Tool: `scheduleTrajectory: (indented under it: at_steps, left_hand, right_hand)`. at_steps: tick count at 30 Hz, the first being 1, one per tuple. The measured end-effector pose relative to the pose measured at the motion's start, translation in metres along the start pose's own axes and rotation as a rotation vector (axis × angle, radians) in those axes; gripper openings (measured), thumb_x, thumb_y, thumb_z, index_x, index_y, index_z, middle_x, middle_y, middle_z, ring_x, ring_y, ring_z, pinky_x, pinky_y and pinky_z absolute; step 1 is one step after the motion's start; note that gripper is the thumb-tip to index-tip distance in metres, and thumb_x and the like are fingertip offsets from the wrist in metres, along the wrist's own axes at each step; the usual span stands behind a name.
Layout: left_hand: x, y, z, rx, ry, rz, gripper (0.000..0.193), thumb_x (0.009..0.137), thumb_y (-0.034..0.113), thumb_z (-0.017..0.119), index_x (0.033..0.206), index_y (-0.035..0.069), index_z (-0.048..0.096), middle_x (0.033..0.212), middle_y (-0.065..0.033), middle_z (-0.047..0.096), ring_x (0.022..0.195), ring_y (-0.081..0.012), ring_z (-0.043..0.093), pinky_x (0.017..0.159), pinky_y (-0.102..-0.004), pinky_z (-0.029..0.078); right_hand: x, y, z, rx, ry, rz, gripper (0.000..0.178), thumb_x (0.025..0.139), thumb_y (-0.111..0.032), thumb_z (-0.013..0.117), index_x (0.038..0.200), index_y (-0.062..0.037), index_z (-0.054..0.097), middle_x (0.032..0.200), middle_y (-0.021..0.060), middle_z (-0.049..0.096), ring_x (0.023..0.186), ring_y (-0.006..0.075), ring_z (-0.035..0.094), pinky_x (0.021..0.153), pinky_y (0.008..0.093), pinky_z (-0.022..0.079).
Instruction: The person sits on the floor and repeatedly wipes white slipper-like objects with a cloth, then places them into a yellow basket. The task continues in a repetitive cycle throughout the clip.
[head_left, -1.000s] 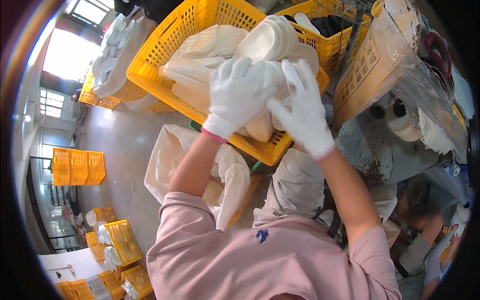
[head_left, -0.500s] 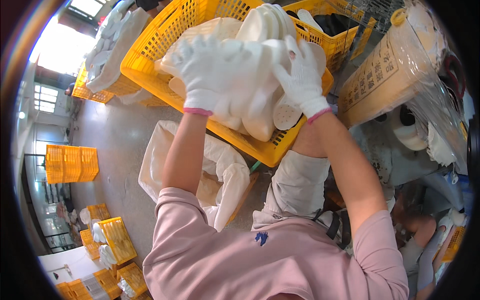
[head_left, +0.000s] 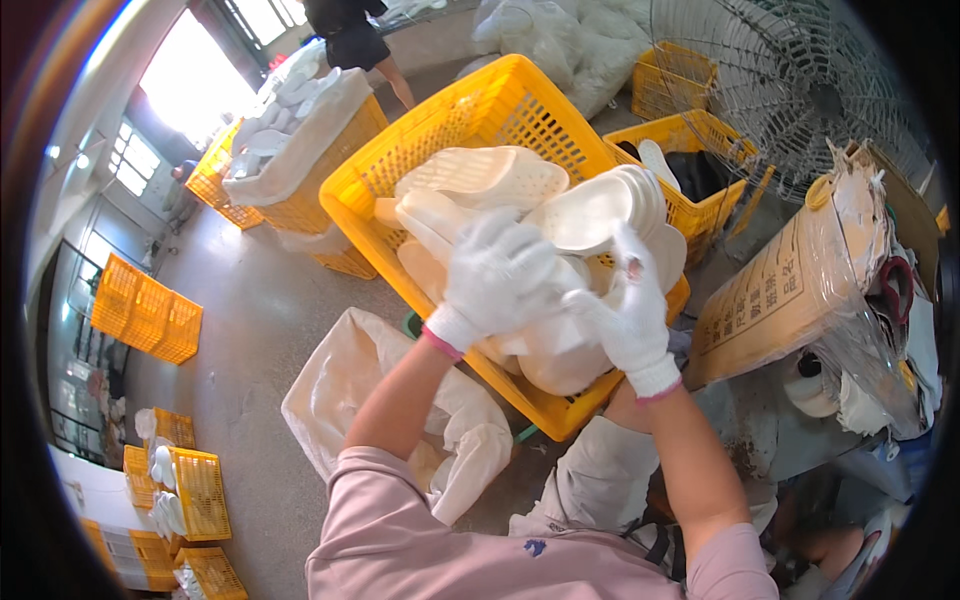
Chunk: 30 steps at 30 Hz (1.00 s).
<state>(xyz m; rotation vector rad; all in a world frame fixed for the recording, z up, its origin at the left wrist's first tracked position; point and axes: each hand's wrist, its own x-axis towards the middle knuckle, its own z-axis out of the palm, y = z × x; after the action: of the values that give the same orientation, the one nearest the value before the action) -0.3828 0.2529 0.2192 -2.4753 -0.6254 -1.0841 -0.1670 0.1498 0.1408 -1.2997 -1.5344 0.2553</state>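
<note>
A yellow plastic crate (head_left: 365, 205) leans in front of me, filled with white, shoe-sole-shaped foam pieces (head_left: 585, 215), some nested in a stack at its right. I wear white knitted gloves with pink cuffs. My left hand (head_left: 500, 275) is over the crate's near left part, its fingers smeared by motion, so its hold does not show. Over the right side, my right hand (head_left: 632, 315) has thumb and fingers apart, close to the stack. A blurred white sole (head_left: 560, 350) lies between and below the hands; whether either touches it is unclear.
A white sack (head_left: 335, 400) stands open below the crate. To the right are a cardboard box (head_left: 760, 285) and a wire fan guard (head_left: 800, 90). Another yellow crate (head_left: 720, 215) holds dark pieces. A lined crate of soles (head_left: 300, 165) and a person (head_left: 345, 35) are behind.
The view has shifted, so the crate sits lower and more of the room behind shows. My left hand has moved right and down relative to the crate; the soles are less blurred.
</note>
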Motion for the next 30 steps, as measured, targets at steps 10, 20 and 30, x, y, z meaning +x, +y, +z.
scheduleTrajectory:
  at_steps: [10, 20, 30]
  left_hand:
    - [0.039, -0.029, 0.055, 0.321, -0.475, -0.062, 0.013, 0.086, 0.027, 0.073, 0.084, 0.015, 0.079, 0.098, -0.0058, 0.074, 0.106, -0.0249, 0.070, 0.091, -0.0435, 0.054]
    - [0.002, -0.037, 0.072, 0.108, -0.360, -0.063, 0.017, 0.091, 0.026, 0.067, 0.102, 0.019, 0.079, 0.107, -0.0041, 0.074, 0.111, -0.0278, 0.068, 0.088, -0.0445, 0.055]
    - [0.020, -0.044, 0.057, -0.185, -0.366, -0.326, 0.025, 0.094, 0.032, 0.068, 0.109, 0.014, 0.077, 0.112, -0.0097, 0.075, 0.114, -0.0326, 0.067, 0.098, -0.0467, 0.053]
  right_hand:
    - [-0.049, -0.007, 0.004, -0.285, -0.519, 0.544, 0.063, 0.085, -0.034, 0.078, 0.138, -0.0044, 0.060, 0.120, 0.0274, 0.070, 0.107, 0.0490, 0.067, 0.092, 0.0527, 0.055]
    - [0.009, -0.013, 0.015, -0.269, -0.165, -0.194, 0.039, 0.088, -0.037, 0.072, 0.119, -0.0144, 0.072, 0.125, 0.0109, 0.065, 0.116, 0.0346, 0.063, 0.098, 0.0470, 0.052]
    - [-0.034, -0.025, 0.007, -0.755, -0.213, -0.177, 0.049, 0.093, -0.038, 0.071, 0.126, -0.0018, 0.065, 0.123, 0.0200, 0.065, 0.101, 0.0358, 0.066, 0.088, 0.0489, 0.054]
